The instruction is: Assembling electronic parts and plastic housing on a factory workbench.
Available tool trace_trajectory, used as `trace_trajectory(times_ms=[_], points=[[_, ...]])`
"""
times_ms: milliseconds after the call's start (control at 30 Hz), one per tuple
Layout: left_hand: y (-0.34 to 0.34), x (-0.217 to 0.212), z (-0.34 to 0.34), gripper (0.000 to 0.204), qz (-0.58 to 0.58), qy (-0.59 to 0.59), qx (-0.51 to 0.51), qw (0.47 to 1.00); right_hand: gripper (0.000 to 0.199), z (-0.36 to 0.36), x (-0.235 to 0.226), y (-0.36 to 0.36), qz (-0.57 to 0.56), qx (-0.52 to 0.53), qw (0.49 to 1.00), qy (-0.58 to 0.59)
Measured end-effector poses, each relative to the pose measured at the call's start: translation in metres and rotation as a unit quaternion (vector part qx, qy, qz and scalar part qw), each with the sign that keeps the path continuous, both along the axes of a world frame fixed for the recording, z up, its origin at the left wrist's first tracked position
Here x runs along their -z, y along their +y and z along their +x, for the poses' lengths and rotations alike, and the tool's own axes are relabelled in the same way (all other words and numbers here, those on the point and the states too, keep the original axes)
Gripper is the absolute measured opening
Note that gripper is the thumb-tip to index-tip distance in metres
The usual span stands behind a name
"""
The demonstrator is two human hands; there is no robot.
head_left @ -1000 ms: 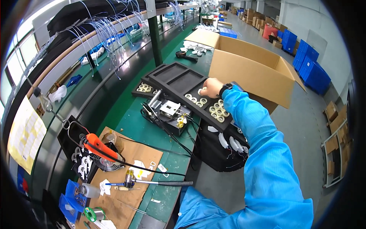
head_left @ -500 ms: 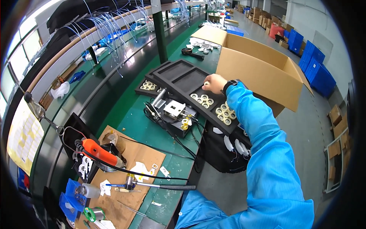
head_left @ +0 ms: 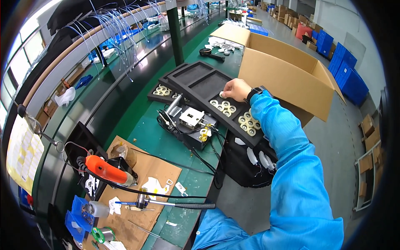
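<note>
- Far left: yellow sheet (head_left: 23, 152) hangs at bench edge; white rag (head_left: 66, 96) lies further up the green bench (head_left: 156, 139).
- Lower left: blue bin (head_left: 78, 214), green solder spool (head_left: 100, 234), small clear bottle (head_left: 96, 209).
- Cardboard mat (head_left: 143, 175) w/ orange tool (head_left: 106, 170) lying on it; black cable runs off it to the right.
- Soldering iron (head_left: 177, 204) lies across the mat's near edge, tip pointing left.
- Ctr: metal fixture (head_left: 189, 121) w/ wires, sits just beside the black tray (head_left: 200, 81).
- Tray is tilted, its near end sticking out past the bench edge; far pockets bare, near pockets hold white rings (head_left: 225, 107) in clusters.
- Right hand (head_left: 236, 89): fingertips pinched narrow on one ring (head_left: 222, 94) at the tray's mid pocket, prob. touching tray; watch on wrist, blue sleeve.
- Under tray's near end: black bin (head_left: 246, 166) w/ white parts.
- Right: open carton (head_left: 287, 79) just behind the hand.
- Far right: blue crates (head_left: 346, 71) on the floor.
- Left hand: not seen.
</note>
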State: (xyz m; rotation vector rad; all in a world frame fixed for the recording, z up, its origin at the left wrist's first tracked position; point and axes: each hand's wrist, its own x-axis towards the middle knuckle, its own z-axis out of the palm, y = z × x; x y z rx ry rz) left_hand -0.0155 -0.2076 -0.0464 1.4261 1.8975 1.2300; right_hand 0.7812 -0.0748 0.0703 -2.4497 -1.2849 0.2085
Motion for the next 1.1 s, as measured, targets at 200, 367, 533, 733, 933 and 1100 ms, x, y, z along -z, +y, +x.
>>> trace_trajectory(times_ms=[200, 367, 533, 733, 933, 1100], points=[[0.000, 0.000, 0.001, 0.050, 0.022, 0.007, 0.028, 0.999, 0.033, 0.008, 0.002, 0.010, -0.035, 0.008, 0.999, 0.038], [0.001, -0.005, 0.005, 0.052, 0.001, -0.019, 0.011, 1.000, 0.029, 0.010, 0.012, 0.009, 0.004, 0.045, 0.999, -0.023], [0.000, -0.001, 0.001, 0.053, 0.010, -0.016, 0.023, 1.000, 0.030, 0.010, 0.013, 0.007, -0.013, -0.007, 1.000, -0.008], [0.001, -0.006, 0.007, 0.052, 0.005, -0.001, 0.024, 1.000, 0.034, 0.003, 0.004, 0.011, -0.002, 0.042, 0.999, 0.006], [0.002, -0.001, 0.003, 0.048, -0.002, 0.005, 0.016, 1.000, 0.021, 0.019, -0.006, -0.022, 0.027, 0.013, 0.986, 0.164], [0.003, -0.006, 0.008, 0.045, 0.010, 0.059, 0.024, 0.998, 0.026, 0.020, 0.009, -0.033, 0.040, -0.013, 0.999, -0.008]])
